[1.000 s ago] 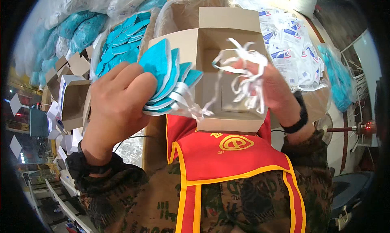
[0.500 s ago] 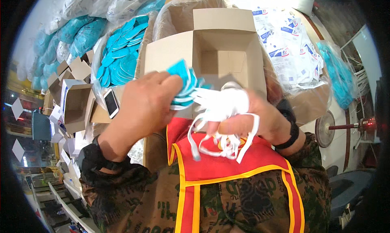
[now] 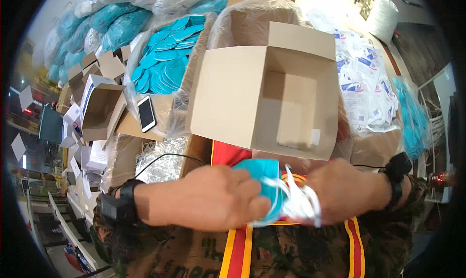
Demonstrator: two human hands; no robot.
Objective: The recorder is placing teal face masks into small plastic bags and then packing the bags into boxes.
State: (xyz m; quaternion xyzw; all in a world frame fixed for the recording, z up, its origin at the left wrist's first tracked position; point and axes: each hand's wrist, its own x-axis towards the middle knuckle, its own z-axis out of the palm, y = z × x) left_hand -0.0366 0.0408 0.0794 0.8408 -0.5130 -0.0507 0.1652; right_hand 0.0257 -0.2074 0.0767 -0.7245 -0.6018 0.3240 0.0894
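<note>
Low in front of my chest, my left hand point(image 3: 218, 195) is closed around a small stack of teal face masks point(image 3: 266, 171). White elastic straps point(image 3: 301, 203) trail off the stack's right side, and my right hand point(image 3: 335, 190) grips them. The fingertips of both hands are partly hidden and a little blurred. Just beyond the hands stands an open cardboard box point(image 3: 223, 98) with its flaps spread; a small white slip point(image 3: 315, 137) lies on its floor.
Teal masks point(image 3: 167, 59) fill a lined carton at the far left, beside a white phone point(image 3: 146, 114). White straps point(image 3: 160, 156) lie in a nearer box. White printed packets point(image 3: 369, 84) are heaped at the right. Bagged teal masks point(image 3: 116, 28) are piled at the back left.
Both hands have come down and toward my body with the masks and straps. The straps are now bunched closer to the masks, and the view has shifted, showing more of the box.
</note>
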